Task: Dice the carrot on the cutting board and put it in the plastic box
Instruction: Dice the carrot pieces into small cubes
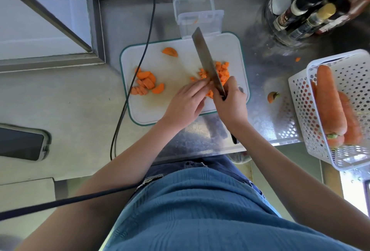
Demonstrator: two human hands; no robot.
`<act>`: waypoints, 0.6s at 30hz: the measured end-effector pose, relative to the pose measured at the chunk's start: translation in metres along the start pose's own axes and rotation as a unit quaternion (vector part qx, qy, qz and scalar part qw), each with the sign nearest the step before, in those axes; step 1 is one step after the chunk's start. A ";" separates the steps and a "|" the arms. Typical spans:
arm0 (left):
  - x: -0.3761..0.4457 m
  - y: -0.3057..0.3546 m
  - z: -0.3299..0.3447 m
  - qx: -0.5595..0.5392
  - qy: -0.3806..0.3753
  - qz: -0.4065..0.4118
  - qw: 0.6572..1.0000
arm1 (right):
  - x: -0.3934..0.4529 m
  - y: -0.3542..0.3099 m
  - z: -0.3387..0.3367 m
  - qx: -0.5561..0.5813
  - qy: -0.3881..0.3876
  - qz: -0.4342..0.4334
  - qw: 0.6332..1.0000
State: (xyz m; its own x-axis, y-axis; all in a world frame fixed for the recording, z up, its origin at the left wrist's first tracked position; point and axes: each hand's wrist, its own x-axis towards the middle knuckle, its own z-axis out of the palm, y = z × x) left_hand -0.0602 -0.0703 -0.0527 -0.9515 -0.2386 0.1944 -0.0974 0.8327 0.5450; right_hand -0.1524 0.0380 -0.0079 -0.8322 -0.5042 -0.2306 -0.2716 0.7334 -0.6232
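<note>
A white cutting board (172,70) with a green rim lies on the steel counter. Diced carrot (222,71) is heaped at its right, beside the blade of a cleaver (206,60). My right hand (230,100) grips the cleaver's handle, blade pointing away from me. My left hand (186,102) has its fingertips on carrot strips right against the blade's left side. Thicker carrot pieces (146,83) lie at the board's left, and a half-round slice (170,52) near its far edge. The clear plastic box (200,23) stands just beyond the board, one small carrot bit inside.
The box's lid (193,3) lies behind it. A white perforated basket (340,108) with whole carrots (330,102) stands at the right. A carrot top (272,96) lies on the counter. Bottles (312,4) stand at the far right. A phone (22,143) lies left; a black cable (140,60) crosses the board's left edge.
</note>
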 end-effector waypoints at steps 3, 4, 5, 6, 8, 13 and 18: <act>0.002 -0.001 -0.001 -0.004 -0.037 -0.023 0.999 | 0.000 0.001 0.001 0.045 0.008 0.019 0.999; 0.002 -0.004 -0.002 -0.002 -0.044 -0.024 0.999 | 0.000 0.002 0.001 0.041 0.010 0.019 0.999; 0.001 -0.006 -0.003 0.002 -0.043 -0.023 0.999 | 0.001 0.003 0.000 0.027 0.012 0.011 0.999; 0.001 -0.008 -0.006 0.001 -0.031 -0.023 0.999 | 0.001 0.004 -0.001 0.005 0.014 -0.001 1.000; 0.000 -0.005 -0.014 -0.010 0.026 -0.024 0.999 | 0.002 0.007 -0.004 -0.062 0.016 -0.030 0.998; 0.002 0.012 -0.036 0.043 0.154 0.116 0.980 | 0.002 0.025 -0.006 -0.234 0.072 -0.118 0.962; 0.012 0.015 -0.043 0.087 0.036 0.151 0.984 | 0.000 0.033 -0.007 -0.281 0.098 -0.180 0.938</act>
State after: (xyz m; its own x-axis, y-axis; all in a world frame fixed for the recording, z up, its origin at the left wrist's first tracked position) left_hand -0.0609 -0.0822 -0.0076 -0.9226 0.0030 0.3858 0.1315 0.9426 0.3070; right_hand -0.1649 0.0649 -0.0235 -0.6953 -0.7123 0.0958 -0.7182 0.6837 -0.1296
